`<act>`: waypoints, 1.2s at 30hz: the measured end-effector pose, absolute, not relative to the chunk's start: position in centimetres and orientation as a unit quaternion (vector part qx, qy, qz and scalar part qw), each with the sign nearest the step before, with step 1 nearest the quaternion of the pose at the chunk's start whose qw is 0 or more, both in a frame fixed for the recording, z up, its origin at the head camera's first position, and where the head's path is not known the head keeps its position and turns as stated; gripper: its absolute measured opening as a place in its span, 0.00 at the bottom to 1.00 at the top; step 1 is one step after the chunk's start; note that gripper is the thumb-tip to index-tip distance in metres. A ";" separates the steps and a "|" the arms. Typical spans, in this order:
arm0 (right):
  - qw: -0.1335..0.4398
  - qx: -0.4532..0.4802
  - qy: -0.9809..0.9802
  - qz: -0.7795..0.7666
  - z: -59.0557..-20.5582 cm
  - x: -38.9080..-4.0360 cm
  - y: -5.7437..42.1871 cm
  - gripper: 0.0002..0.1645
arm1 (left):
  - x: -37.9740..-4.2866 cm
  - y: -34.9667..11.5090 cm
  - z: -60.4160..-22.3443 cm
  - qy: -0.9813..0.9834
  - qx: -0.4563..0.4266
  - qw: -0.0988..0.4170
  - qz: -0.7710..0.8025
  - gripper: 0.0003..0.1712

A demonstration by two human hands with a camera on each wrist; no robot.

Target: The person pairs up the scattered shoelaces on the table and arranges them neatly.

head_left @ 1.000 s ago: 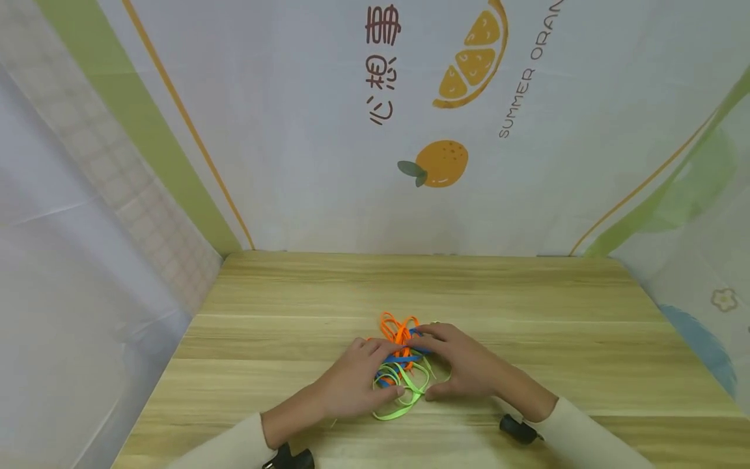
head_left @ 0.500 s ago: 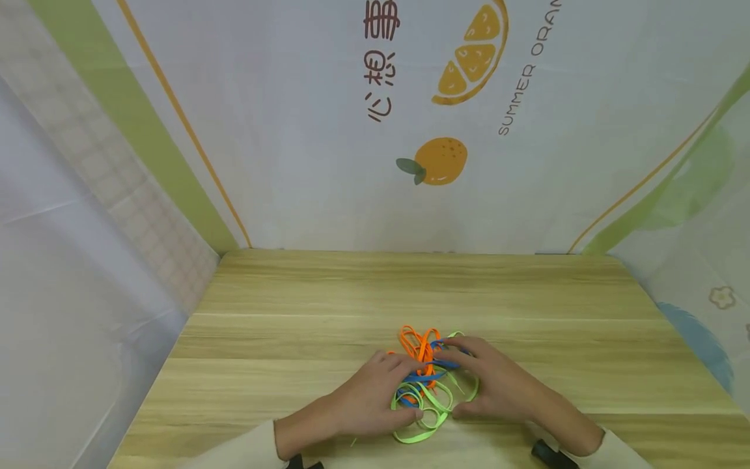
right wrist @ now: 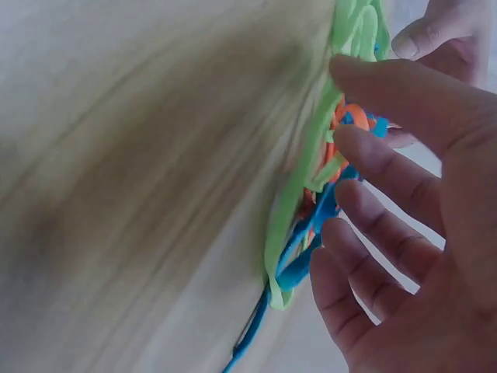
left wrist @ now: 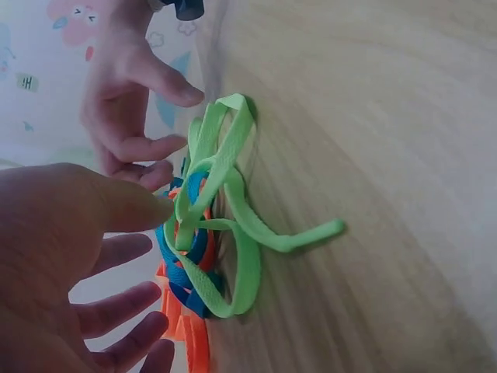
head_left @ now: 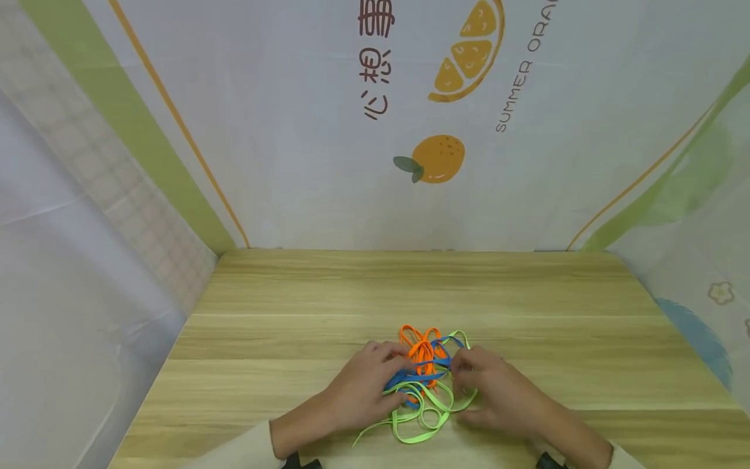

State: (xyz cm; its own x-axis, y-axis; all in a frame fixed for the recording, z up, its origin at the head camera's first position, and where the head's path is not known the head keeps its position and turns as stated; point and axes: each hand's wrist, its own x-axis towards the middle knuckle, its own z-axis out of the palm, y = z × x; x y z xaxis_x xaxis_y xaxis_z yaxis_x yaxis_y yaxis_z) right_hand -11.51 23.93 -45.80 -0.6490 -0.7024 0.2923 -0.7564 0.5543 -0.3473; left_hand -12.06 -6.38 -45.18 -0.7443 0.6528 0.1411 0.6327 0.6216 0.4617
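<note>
A tangle of flat shoelaces lies on the wooden table in the head view: an orange shoelace (head_left: pixel 423 352), a blue shoelace (head_left: pixel 418 376) and a lime green shoelace (head_left: pixel 430 426). At its left side is my left hand (head_left: pixel 366 384), fingers over the edge of the pile. In the left wrist view its thumb (left wrist: pixel 136 203) touches or nearly touches the green loops, while the other fingers are spread and loosely bent. My right hand (head_left: pixel 498 391) is at the pile's right side, fingers loosely bent. The right wrist view shows nothing gripped in its fingers (right wrist: pixel 388 225); contact with the laces is unclear.
The wooden table (head_left: pixel 281 293) reaches back to a white printed cloth (head_left: pixel 316 163) hanging behind it. More cloth (head_left: pixel 88 293) hangs along the left side and also along the right. Dark wrist devices (head_left: pixel 299 461) show below the hands.
The hands and tangle have shifted right and nearer. Since half a second ago, the right fingers have drawn in, the left hand has moved slightly left, and a green end trails farther out left.
</note>
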 end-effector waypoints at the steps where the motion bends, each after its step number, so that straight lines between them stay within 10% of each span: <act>1: 0.051 0.418 -0.878 0.229 -45.9 -11.5 23.9 0.22 | -12.1 -6.4 -45.2 0.899 0.358 0.016 0.250 0.20; 21: 0.029 0.497 -0.811 0.309 -43.0 -12.8 22.6 0.20 | -11.8 -4.9 -44.2 0.813 0.448 -0.043 0.369 0.13; 36: -0.012 0.480 -0.777 0.406 -39.7 -14.1 21.6 0.17 | -12.8 -5.3 -41.4 0.767 0.369 0.134 0.507 0.03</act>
